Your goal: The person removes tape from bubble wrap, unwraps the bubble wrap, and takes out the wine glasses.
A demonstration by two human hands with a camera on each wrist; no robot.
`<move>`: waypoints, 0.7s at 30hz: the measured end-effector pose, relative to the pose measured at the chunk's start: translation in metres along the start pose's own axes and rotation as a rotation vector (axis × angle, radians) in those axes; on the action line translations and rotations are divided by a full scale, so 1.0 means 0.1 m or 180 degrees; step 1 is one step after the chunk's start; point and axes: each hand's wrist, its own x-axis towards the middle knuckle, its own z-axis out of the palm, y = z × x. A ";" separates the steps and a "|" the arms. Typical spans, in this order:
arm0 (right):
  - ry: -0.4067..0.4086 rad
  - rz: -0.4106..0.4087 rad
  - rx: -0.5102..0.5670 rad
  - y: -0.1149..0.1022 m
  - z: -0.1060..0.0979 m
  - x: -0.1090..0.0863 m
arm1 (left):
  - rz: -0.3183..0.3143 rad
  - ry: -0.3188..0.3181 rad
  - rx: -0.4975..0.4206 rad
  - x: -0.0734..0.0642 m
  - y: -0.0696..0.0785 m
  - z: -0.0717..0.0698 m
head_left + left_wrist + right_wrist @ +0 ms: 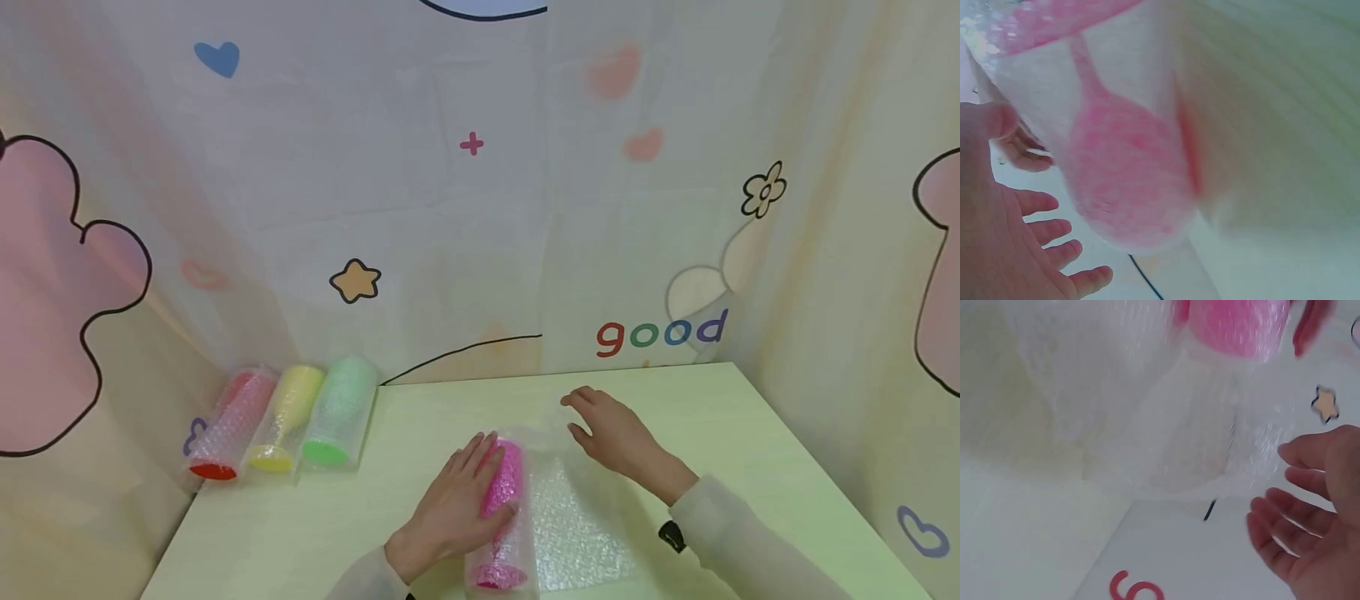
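A pink goblet (507, 483) lies on its side, rolled in clear bubble wrap (577, 525), whose loose part spreads over the table on its right. My left hand (463, 506) rests along the left side of the wrapped goblet with its fingers extended. The left wrist view shows the goblet's bowl (1132, 169) and narrow stem through the plastic. Near the far end of the wrap is my right hand (611, 433), raised, thumb and fingers apart and lightly bent. In the right wrist view, its fingertips are right at the edge of the translucent wrap (1166, 437).
At the back left of the pale table (420, 433), three bubble-wrapped goblets lie side by side: a red one (232, 421), a yellow one (288, 417) and a green one (341, 412). A printed curtain (360, 167) hangs behind the table and along both sides.
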 end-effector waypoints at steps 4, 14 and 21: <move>0.0224 -0.0479 -0.0161 -0.18 -0.04 -0.17 | 0.0115 0.0021 0.0030 0.02 0.08 -0.06; -0.0836 -0.0581 -0.0112 -0.27 0.13 -0.42 | 0.0296 -0.0166 0.0206 0.12 0.17 -0.01; -0.1425 -0.0356 0.0043 -0.26 0.22 -0.46 | 0.0274 -0.0258 0.0278 0.13 0.17 0.03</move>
